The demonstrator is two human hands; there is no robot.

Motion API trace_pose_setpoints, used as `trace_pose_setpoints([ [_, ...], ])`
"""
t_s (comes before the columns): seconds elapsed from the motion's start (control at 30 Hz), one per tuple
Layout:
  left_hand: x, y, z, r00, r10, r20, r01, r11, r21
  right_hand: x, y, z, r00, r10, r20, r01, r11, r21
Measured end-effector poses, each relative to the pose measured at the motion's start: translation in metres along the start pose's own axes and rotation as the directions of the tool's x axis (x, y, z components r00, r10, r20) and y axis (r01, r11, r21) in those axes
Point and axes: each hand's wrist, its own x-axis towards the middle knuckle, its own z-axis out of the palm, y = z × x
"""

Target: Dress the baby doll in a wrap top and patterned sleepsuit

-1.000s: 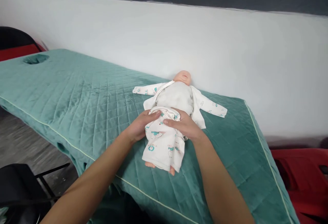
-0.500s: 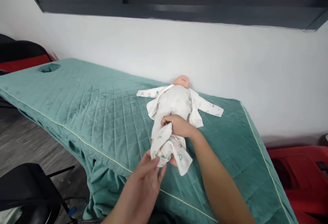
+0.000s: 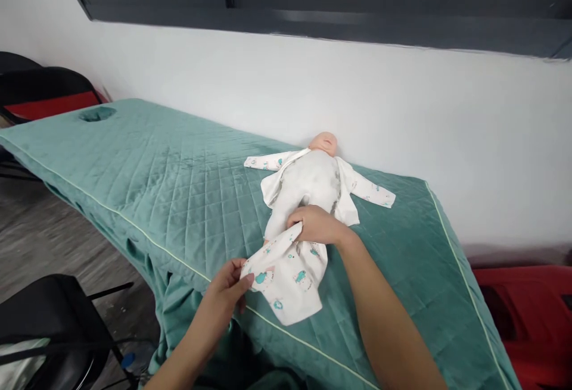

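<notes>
Left hand: my left hand (image 3: 229, 287) is closed in a pinch on the side edge of the trousers (image 3: 288, 286), thumb on the face of the cloth.
Trousers: white with small teal figures; they lie spread between my two hands, over the doll's lower legs and near the table's front edge.
Right hand: my right hand (image 3: 316, 225) is closed on the upper edge of the trousers, between the doll's thighs; some fingertips are hidden by the cloth.
Near chair: a black chair (image 3: 49, 312) stands to my left, a pale cloth (image 3: 27, 363) on it; a blue bottle cap (image 3: 128, 360) shows beside it.
Doll: the doll (image 3: 308, 175) lies on its back, body in white, head towards the wall; its lower legs are mostly covered.
Jacket: the printed jacket (image 3: 369, 190) is open at the front, both sleeves stretched out sideways.
Table: under the doll, a green quilted cover (image 3: 179, 193) with pale piping; a round hole (image 3: 97, 114) at the far left end.
Right side: a red object (image 3: 531, 312), low beside the table.
Background: white wall (image 3: 402, 104); dark window frame (image 3: 357, 18) above, bars behind; black-and-red chair (image 3: 49, 101) at far left.
</notes>
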Motion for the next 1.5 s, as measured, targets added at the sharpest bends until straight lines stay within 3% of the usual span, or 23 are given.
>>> trace_pose_setpoints([
  [0.13, 0.013, 0.001, -0.003, 0.997, 0.070, -0.019, -0.065, 0.979, 0.195, 0.001, 0.000, 0.002, 1.000, 0.025, 0.010, -0.025, 0.998, -0.051],
  [0.23, 0.014, 0.005, 0.000, 0.998, 0.067, -0.005, -0.064, 0.965, 0.254, 0.001, -0.001, 0.003, 0.999, 0.048, 0.010, -0.047, 0.995, -0.084],
  [0.4, 0.012, 0.018, 0.005, 0.974, -0.006, 0.226, -0.008, 0.998, 0.060, 0.001, -0.001, 0.003, 0.999, 0.053, -0.008, -0.053, 0.996, -0.068],
  [0.57, 0.028, 0.019, 0.004, 0.925, 0.056, 0.376, -0.048, 0.998, -0.030, 0.000, -0.001, 0.002, 0.998, 0.057, -0.016, -0.057, 0.998, -0.026],
  [0.63, 0.038, 0.019, 0.002, 0.926, 0.113, 0.361, -0.118, 0.993, -0.007, -0.001, -0.002, 0.001, 0.998, 0.056, -0.016, -0.056, 0.998, -0.012],
  [0.77, 0.061, 0.024, -0.001, 0.938, 0.276, 0.209, -0.310, 0.938, 0.155, -0.001, -0.003, 0.001, 0.999, 0.051, -0.013, -0.050, 0.999, 0.012],
  [0.87, 0.078, 0.032, 0.001, 0.919, 0.372, 0.133, -0.395, 0.852, 0.345, -0.002, -0.003, 0.002, 0.996, 0.081, -0.020, -0.080, 0.996, 0.044],
  [0.93, 0.090, 0.037, 0.003, 0.898, 0.425, 0.113, -0.434, 0.816, 0.383, -0.002, -0.002, 0.003, 0.995, 0.094, -0.029, -0.092, 0.993, 0.068],
  [1.13, 0.119, 0.047, 0.009, 0.851, 0.500, 0.158, -0.520, 0.768, 0.374, 0.000, 0.000, 0.002, 0.992, 0.115, -0.058, -0.114, 0.993, 0.030],
  [1.5, 0.156, 0.068, 0.019, 0.731, 0.629, 0.263, -0.661, 0.557, 0.503, 0.003, 0.012, 0.000, 0.938, 0.242, -0.249, -0.188, 0.957, 0.222],
])
